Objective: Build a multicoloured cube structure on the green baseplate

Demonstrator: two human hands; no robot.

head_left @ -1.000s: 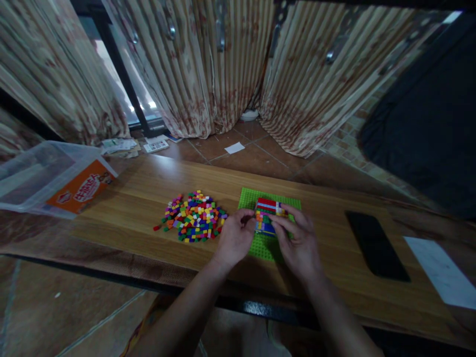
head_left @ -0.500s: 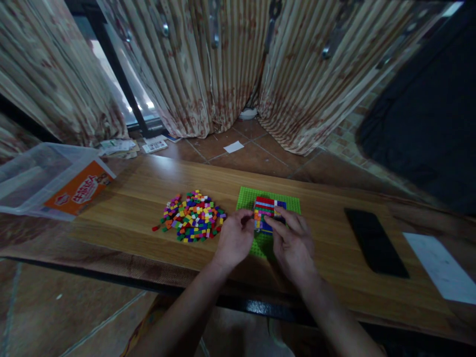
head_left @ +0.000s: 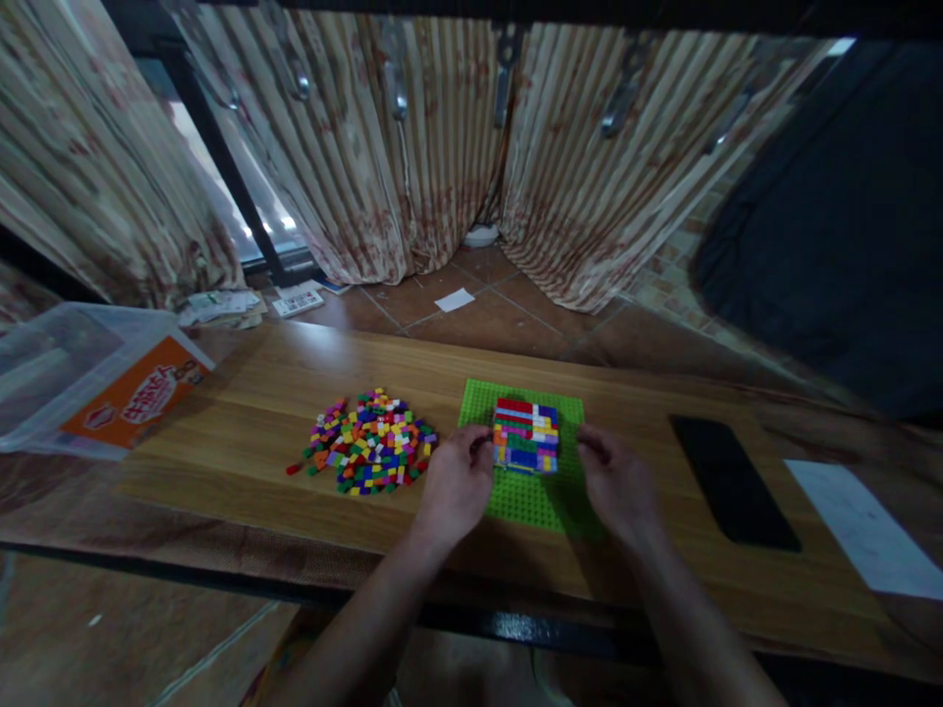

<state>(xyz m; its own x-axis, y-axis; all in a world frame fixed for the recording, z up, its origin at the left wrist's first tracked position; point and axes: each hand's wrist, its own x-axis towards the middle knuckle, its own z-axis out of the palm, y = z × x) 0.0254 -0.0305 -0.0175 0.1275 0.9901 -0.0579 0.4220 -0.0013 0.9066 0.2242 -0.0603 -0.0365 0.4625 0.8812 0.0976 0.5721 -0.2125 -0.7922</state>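
A small built block of toy bricks (head_left: 526,434), with red, white, green, blue, yellow and purple rows on top, sits on a green studded baseplate (head_left: 526,511). My left hand (head_left: 458,481) is at the block's left edge, its thumb and index finger curled close together; what they pinch, if anything, is hidden. My right hand (head_left: 619,481) is off the block, over the baseplate's right edge. Its fingers are loosely bent, with a gap between thumb and index finger and nothing visible in them. Left of my left hand lies a pile of loose coloured bricks (head_left: 372,442).
A clear plastic box (head_left: 95,378) with an orange label stands at the wooden table's (head_left: 250,432) left end. On the right lie a black phone-like slab (head_left: 733,481) and a white sheet of paper (head_left: 865,525). Striped curtains (head_left: 442,147) hang beyond the table.
My right hand has left the brick block and moved right, uncovering its top. My left hand stays at the block's left edge. The view has shifted slightly.
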